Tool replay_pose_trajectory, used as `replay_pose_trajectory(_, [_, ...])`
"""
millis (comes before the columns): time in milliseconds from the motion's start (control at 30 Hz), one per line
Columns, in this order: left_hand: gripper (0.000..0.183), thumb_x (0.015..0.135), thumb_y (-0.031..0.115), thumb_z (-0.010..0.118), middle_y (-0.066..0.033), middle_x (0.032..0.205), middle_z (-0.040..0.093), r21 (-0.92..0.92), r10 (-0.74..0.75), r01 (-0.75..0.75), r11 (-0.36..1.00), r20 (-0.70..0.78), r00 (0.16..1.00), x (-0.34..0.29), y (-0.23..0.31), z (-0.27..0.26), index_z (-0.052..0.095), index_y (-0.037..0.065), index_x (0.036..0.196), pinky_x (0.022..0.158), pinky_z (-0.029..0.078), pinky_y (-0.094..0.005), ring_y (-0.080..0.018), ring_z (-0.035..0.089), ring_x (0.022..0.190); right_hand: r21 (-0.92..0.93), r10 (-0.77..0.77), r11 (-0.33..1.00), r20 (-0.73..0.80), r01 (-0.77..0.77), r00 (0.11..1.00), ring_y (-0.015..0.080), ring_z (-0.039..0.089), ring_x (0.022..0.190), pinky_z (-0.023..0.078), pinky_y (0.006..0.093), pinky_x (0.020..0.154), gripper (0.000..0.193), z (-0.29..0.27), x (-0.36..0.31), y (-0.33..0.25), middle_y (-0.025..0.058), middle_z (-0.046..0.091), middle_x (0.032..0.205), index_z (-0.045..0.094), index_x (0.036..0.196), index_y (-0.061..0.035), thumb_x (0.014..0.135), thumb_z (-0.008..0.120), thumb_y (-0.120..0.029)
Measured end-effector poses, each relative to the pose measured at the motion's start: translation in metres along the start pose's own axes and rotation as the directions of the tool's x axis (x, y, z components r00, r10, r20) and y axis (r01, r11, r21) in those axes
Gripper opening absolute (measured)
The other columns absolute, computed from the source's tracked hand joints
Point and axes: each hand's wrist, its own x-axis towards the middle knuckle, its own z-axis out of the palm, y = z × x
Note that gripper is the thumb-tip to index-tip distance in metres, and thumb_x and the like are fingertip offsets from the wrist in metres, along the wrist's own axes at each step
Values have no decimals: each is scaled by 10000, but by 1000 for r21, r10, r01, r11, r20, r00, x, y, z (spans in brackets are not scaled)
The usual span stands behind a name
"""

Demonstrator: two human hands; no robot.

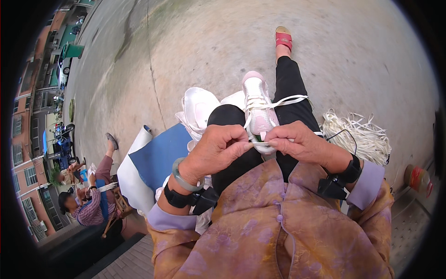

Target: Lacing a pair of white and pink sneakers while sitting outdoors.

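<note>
A white and pink sneaker point(260, 122) rests on my lap between my thighs, its toe pointing away from me. White lace crosses its upper, and a loose length of shoelace point(293, 98) runs off to the right over my leg. Near the heel end, my left hand point(222, 148) pinches a short taut stretch of lace between thumb and finger. My right hand point(299, 143) pinches the same stretch from the other side, a small gap away. The fingertips hide part of the lace and the shoe's collar.
Pale pink and white shoes point(200, 108) are piled left of my knee, beside a blue sheet point(160, 156). A heap of white laces point(357, 137) lies to my right, with a jar point(418, 180) farther right. Other people point(95, 207) sit at the far left.
</note>
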Motion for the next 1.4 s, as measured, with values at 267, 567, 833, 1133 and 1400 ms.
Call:
replay_pose_trajectory(267, [166,856,181,621,48,636,508,-221,-234,175,959,-277,932,-23,-66,-54,572,51,766,485,315,-171,-14,419,565,-39,155,985,-231,-168,961,63,428,592,366,230,531,171,-30,-36,16,4,509,631,595,837,-4,883,569,-166])
replay_pose_trajectory(567, [167,842,216,621,29,672,558,-245,-297,232,941,-276,914,-23,-127,-43,578,74,766,542,365,-181,-35,473,603,-181,238,943,-224,-281,945,64,424,594,364,238,532,190,-33,-42,24,-5,487,595,591,786,-5,865,592,-178])
replay_pose_trajectory(833, [161,838,153,608,-23,718,581,-338,137,-123,933,19,990,16,-5,-6,561,23,757,535,368,-236,-95,489,602,-477,2,863,-331,-169,944,106,476,601,401,270,556,202,-42,-32,40,45,541,666,575,809,10,865,582,-184])
replay_pose_trajectory(1133, [70,807,76,571,-101,660,497,-96,407,-395,913,238,882,33,-6,69,522,33,781,566,421,-339,-284,514,609,22,360,932,-170,-362,917,131,582,645,487,249,577,195,-22,49,22,69,606,769,611,911,2,896,509,-163])
replay_pose_trajectory(1400, [102,768,71,589,-124,695,503,-147,477,-465,873,63,876,26,-3,62,501,21,753,583,416,-379,-313,537,656,320,767,622,-67,-714,638,195,602,561,516,318,524,282,2,83,24,139,615,693,584,818,50,894,470,-196])
